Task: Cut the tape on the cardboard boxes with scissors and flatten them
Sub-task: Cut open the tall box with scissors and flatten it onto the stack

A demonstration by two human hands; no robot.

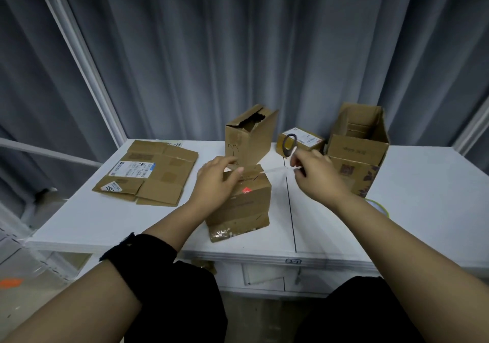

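Two bare forearms enter from 7 and 5 o'clock, no sleeves visible. Left hand (217, 181) and right hand (317, 176) bare: no rings, no gloves. Black band (137, 260) wraps left forearm, wide, matte, soft-looking, frayed edge at its 10 o'clock side; make unclear. Right forearm carries nothing. Black trousers (185, 303) cover both thighs at 6 o'clock, fabric plain, no markings readable.
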